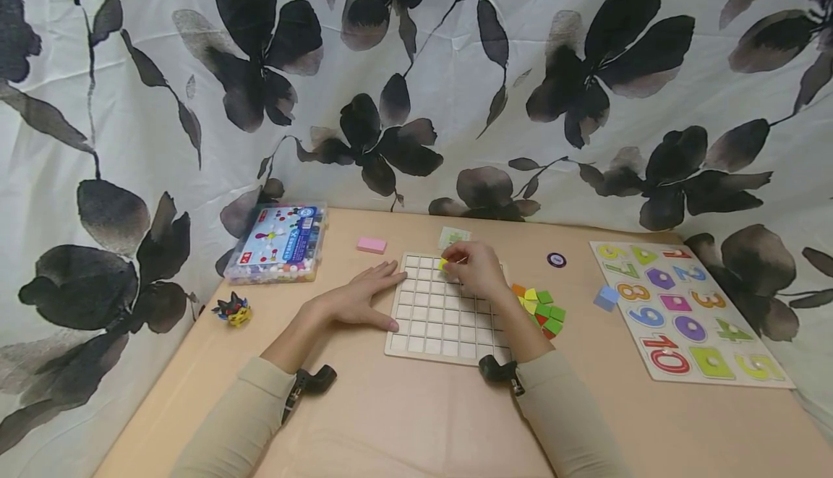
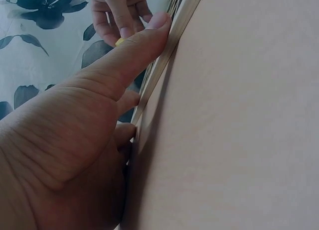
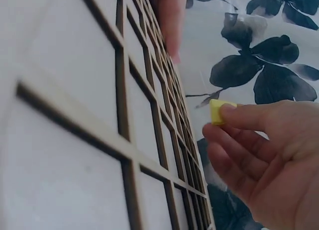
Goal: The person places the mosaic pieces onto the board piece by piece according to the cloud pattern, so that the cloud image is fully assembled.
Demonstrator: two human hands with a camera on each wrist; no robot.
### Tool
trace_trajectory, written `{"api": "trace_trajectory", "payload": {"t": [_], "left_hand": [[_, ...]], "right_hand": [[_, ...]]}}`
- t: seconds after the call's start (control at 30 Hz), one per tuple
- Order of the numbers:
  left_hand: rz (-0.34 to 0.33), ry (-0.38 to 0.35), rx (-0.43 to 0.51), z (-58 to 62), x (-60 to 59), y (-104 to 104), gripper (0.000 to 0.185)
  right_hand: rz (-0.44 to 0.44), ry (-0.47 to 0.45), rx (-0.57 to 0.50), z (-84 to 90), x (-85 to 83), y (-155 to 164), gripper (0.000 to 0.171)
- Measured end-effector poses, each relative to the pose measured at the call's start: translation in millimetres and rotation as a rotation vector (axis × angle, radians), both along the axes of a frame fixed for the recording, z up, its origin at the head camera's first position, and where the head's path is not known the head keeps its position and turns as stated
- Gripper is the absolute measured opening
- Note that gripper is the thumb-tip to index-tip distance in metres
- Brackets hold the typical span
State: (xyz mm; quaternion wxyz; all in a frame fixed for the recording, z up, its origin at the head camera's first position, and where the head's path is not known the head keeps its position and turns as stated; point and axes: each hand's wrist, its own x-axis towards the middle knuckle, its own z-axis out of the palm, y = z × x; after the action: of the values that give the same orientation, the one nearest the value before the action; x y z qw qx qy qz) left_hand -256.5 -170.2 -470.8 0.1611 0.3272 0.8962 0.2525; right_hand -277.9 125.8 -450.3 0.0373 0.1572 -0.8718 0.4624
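The right hand point(image 1: 478, 270) is pinching a small yellow tile point(image 3: 218, 112) between thumb and fingertips, holding it just above the far left corner of the white grid board point(image 1: 442, 319), while the left hand point(image 1: 361, 297) is lying flat with straight fingers pressed along the board's left edge, bracing it on the table point(image 1: 403, 420). That pinch is looking shallow to me, so the tile could be landing crooked on a divider or slipping loose, and the pile of coloured tiles point(image 1: 540, 308) just beside the right forearm is sitting where a sleeve could be scattering it.
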Motion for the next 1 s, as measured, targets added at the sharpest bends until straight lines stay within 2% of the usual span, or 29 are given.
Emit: {"api": "trace_trajectory", "payload": {"t": [0.2, 0.33, 0.5, 0.8, 1.0], "left_hand": [[0.007, -0.011, 0.000, 1.5, 0.3, 0.0, 0.108], [0.004, -0.014, 0.001, 3.4, 0.7, 0.6, 0.107], [0.002, -0.009, 0.004, 3.5, 1.0, 0.3, 0.107], [0.000, -0.005, 0.003, 1.7, 0.1, 0.2, 0.108], [0.005, 0.001, -0.008, 1.9, -0.3, 0.1, 0.108]], "right_hand": [[0.029, -0.004, -0.047, -13.0, -2.9, -0.3, 0.016], [0.072, 0.021, -0.023, -17.7, -2.6, 0.4, 0.016], [0.110, 0.046, 0.033, -17.8, -2.0, -1.0, 0.018], [0.077, 0.053, 0.045, -15.6, -2.1, -3.9, 0.010], [0.122, 0.051, 0.091, -19.1, -4.6, -3.8, 0.012]]}}
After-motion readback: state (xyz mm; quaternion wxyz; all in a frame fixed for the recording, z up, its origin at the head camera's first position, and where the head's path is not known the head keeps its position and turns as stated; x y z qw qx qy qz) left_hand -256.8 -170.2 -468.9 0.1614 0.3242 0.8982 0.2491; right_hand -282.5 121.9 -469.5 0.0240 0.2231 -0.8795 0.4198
